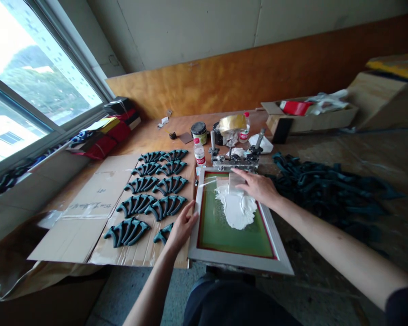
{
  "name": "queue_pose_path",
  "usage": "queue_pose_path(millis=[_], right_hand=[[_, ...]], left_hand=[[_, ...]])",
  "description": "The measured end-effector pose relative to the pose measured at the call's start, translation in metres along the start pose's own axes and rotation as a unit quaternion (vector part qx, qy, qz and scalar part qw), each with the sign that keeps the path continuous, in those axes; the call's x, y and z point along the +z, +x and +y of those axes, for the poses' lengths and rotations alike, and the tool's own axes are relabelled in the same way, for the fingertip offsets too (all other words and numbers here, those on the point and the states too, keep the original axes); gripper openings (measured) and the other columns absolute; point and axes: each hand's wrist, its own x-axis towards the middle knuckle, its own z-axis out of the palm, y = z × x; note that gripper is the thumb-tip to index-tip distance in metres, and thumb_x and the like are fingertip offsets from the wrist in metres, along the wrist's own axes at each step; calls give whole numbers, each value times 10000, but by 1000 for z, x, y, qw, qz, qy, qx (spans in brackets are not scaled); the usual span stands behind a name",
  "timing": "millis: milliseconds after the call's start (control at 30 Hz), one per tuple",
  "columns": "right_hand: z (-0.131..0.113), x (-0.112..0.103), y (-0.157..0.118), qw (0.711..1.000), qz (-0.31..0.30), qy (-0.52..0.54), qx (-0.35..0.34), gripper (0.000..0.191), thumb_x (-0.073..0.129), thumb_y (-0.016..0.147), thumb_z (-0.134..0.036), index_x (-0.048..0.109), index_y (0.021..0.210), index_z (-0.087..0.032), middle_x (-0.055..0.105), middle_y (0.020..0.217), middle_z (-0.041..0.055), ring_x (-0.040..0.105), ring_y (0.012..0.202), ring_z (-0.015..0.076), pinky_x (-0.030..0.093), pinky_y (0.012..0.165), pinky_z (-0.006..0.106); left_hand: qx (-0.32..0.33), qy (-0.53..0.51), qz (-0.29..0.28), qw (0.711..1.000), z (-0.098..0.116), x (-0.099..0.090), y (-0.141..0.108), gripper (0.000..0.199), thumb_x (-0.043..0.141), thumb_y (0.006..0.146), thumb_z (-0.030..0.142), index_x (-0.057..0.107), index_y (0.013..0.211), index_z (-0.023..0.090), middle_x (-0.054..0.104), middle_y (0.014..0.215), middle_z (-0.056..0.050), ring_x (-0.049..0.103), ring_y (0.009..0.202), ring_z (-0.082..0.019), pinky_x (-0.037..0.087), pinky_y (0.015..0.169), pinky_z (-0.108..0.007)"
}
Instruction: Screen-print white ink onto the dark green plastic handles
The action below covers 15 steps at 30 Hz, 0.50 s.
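Observation:
A silk-screen frame (pixel 282 256) with a green mesh (pixel 231 242) lies flat in front of me. White ink (pixel 240 215) is spread in a thick patch on the upper middle of the mesh. My right hand (pixel 258 186) is closed on a pale, flat squeegee (pixel 236 183) at the top of that patch. At the frame's left side, my left hand (pixel 183 225) has its thumb and fingers at the edge and appears to grip it; its fingertips are partly hidden. Close to my left wrist lies a small group of dark green curved parts (pixel 162 234).
Rows of curved green parts (pixel 131 232) lie on cardboard (pixel 78 206) at left. A metal hinge clamp (pixel 236 160) holds the frame's far end. Behind stand a bottle (pixel 199 153) and an ink can (pixel 199 131). A dark green heap (pixel 326 188) lies right, below an open carton (pixel 313 121).

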Motion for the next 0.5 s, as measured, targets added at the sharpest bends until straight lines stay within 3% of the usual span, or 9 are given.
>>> queue_pose_path(millis=[100, 200, 267, 367, 433, 500], right_hand=[[33, -25, 12, 994, 89, 15, 69, 512, 587, 872, -455, 516, 1339, -256, 700, 878, 36, 639, 709, 209, 458, 621, 298], [70, -20, -7, 973, 163, 69, 146, 406, 480, 907, -492, 627, 1119, -179, 664, 762, 48, 607, 643, 194, 440, 578, 294], [79, 4, -31, 978, 110, 83, 154, 394, 457, 900, -529, 638, 959, -184, 643, 729, 39, 594, 625, 186, 438, 560, 290], [61, 53, -69, 996, -23, 39, 78, 367, 516, 874, -548, 606, 819, -196, 633, 801, 46, 607, 719, 190, 457, 637, 294], [40, 75, -85, 997, -62, -14, 36, 296, 572, 875, -465, 573, 772, -187, 630, 876, 74, 611, 819, 207, 456, 709, 303], [18, 83, -92, 994, -88, -44, 53, 210, 566, 901, -354, 548, 787, -179, 631, 865, 83, 613, 823, 211, 446, 703, 297]], left_hand=[[43, -31, 39, 998, 47, -8, -6, 622, 516, 818, 645, 638, 1202, 170, 692, 831, -46, 630, 779, -198, 486, 650, -262], [125, -121, 70, 982, 93, -7, 5, 591, 433, 855, 663, 679, 1057, 165, 703, 904, -63, 644, 811, -194, 503, 653, -262], [187, -169, 81, 964, 120, -4, 20, 563, 417, 877, 640, 647, 1063, 161, 704, 926, -75, 655, 842, -189, 509, 633, -250], [235, -192, 86, 949, 147, 4, 39, 542, 383, 901, 621, 621, 1036, 153, 702, 894, -85, 664, 863, -184, 513, 617, -237], [245, -213, 111, 939, 145, 13, 41, 519, 387, 907, 608, 591, 1099, 171, 703, 931, -79, 667, 866, -171, 515, 633, -235], [203, -226, 133, 944, 124, 29, 31, 527, 437, 887, 609, 565, 1154, 173, 709, 937, -80, 673, 824, -164, 509, 625, -232]])
